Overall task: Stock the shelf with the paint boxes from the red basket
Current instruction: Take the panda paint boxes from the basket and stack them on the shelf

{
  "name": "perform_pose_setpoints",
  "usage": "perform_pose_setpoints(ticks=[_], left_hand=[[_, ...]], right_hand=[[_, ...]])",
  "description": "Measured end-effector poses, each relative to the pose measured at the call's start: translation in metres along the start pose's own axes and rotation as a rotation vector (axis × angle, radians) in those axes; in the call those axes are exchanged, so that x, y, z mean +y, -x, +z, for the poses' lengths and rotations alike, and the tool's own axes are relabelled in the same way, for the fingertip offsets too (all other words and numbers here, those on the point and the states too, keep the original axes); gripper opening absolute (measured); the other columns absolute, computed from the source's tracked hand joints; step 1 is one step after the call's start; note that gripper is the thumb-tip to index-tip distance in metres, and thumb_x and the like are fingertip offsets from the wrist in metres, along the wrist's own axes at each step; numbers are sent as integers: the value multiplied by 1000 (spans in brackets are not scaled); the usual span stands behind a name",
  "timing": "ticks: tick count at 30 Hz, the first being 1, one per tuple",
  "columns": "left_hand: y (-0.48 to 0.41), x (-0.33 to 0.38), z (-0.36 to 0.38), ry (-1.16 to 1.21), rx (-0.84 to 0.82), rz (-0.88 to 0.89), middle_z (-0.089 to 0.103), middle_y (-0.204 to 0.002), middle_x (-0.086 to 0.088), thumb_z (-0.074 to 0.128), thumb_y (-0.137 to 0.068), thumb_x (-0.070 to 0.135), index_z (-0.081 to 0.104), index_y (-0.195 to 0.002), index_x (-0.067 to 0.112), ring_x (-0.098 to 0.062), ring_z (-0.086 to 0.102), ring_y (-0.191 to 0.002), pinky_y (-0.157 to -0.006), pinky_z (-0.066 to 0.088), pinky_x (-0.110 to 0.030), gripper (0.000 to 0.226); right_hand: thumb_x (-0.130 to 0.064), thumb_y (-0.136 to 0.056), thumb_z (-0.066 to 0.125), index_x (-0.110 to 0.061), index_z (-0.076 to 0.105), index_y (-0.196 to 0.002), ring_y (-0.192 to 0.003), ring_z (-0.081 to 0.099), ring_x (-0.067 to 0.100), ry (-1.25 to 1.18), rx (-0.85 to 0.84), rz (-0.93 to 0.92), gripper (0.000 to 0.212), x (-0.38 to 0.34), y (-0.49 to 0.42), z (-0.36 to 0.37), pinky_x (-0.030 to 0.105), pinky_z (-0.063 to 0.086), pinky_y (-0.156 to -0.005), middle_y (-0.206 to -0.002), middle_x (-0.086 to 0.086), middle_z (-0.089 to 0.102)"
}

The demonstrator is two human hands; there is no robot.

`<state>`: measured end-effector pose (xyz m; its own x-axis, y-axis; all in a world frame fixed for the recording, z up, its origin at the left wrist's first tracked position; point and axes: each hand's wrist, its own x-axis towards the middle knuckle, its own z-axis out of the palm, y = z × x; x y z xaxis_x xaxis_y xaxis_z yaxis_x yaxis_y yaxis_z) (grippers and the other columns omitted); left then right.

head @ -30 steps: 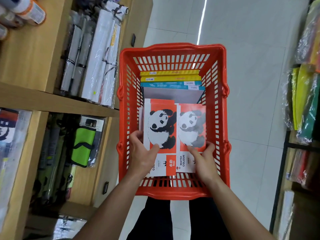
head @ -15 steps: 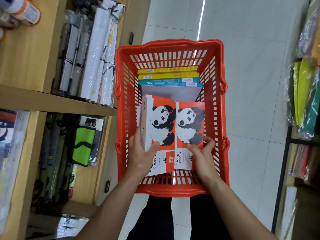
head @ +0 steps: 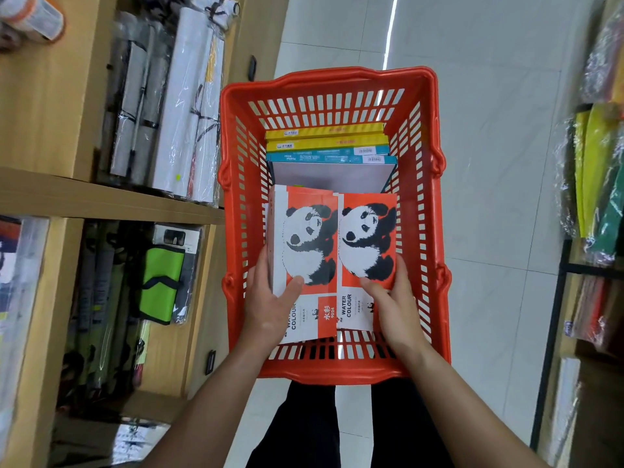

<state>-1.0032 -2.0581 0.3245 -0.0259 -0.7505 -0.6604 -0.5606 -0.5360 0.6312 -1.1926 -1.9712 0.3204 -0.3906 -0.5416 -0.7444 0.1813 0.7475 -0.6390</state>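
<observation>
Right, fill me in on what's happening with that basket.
A person is reaching into the red basket with both hands. The left hand holds one panda water colour box by its lower left edge, thumb on the front; the right hand holds the matching box beside it. Both boxes are within the basket. Yellow and teal boxes stand at the far end. The wooden shelf is on the left.

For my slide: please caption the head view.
Both hands grip panda paint boxes inside the red basket.
</observation>
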Motion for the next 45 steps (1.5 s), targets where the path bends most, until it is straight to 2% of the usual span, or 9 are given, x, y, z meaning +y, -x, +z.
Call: perform_pose_setpoints(ticks=[3, 7, 12, 17, 23, 32, 36, 41, 45], left_hand=[[2, 1, -1, -9, -6, 12, 54, -146, -4, 69, -98, 27, 30, -158, 38, -22, 62, -126, -88, 63, -41, 73], [1, 1, -5, 28, -18, -16, 57, -143, -7, 70, -95, 32, 34, -156, 38, -30, 64, -125, -92, 61, -55, 70], [11, 12, -5, 14, -24, 24, 56, -148, 1, 65, -78, 57, 31, -156, 44, -26, 60, -131, -101, 56, -55, 86], [15, 15, -3, 6, -17, 46, 54, -148, 0, 71, -91, 40, 28, -158, 44, -29, 62, -129, -93, 61, -52, 79], [20, 24, -7, 55, -3, 36, 62, -140, -2, 70, -92, 36, 40, -152, 42, -27, 67, -121, -91, 62, -53, 68], [88, 50, -43, 226, -2, 19, 74, -119, 0, 75, -93, 26, 49, -146, 37, -5, 79, -79, -54, 57, -18, 60], [137, 73, -75, 311, 33, 78, 79, -113, 3, 75, -82, 34, 57, -138, 34, -12, 80, -82, -60, 61, -26, 59], [207, 99, -117, 448, 166, 169, 81, -100, 15, 75, -78, 37, 61, -102, 70, -17, 81, -85, -70, 65, -41, 43], [270, 111, -147, 568, 341, 228, 83, -104, 10, 78, -76, 41, 58, -127, 62, -21, 82, -83, -63, 63, -34, 58]], right_hand=[[-58, -73, 68, -35, 33, -155, -147, 43, 19, -12, -7, 18, 93, -2, -3, -2, 55, 36, -120, -157, -3, 46], [-60, -74, 67, -41, 24, -150, -143, 46, 21, -2, -15, 14, 89, -4, -1, 0, 53, 39, -118, -153, -1, 45], [-50, -90, 58, -60, 38, -138, -130, 59, 10, 26, -1, -39, 53, -15, 2, 2, 47, 46, -114, -136, -20, 62], [-37, -95, 69, -38, 42, -149, -130, 56, 14, 111, 32, -105, 60, -22, 2, 7, 46, 45, -113, -135, -12, 60], [-33, -88, 77, -45, 47, -127, -114, 69, 16, 197, 84, -140, 51, -37, 8, 8, 46, 55, -103, -122, -7, 72], [-51, -74, 77, -74, 47, -108, -99, 75, 8, 89, 158, -205, 51, -84, 85, -16, 43, 62, -92, -112, -22, 73], [-53, -71, 76, -42, 53, -136, -102, 75, 9, 65, 113, -331, 70, -120, 127, -30, 45, 61, -94, -120, -15, 74], [-39, -77, 81, -34, 55, -141, -98, 79, 14, -6, -22, -479, 69, -161, 172, -41, 47, 63, -88, -115, -10, 78], [-21, -88, 83, -34, 60, -137, -99, 79, 21, -43, -191, -600, 55, -195, 206, -44, 45, 64, -84, -113, -9, 80]])
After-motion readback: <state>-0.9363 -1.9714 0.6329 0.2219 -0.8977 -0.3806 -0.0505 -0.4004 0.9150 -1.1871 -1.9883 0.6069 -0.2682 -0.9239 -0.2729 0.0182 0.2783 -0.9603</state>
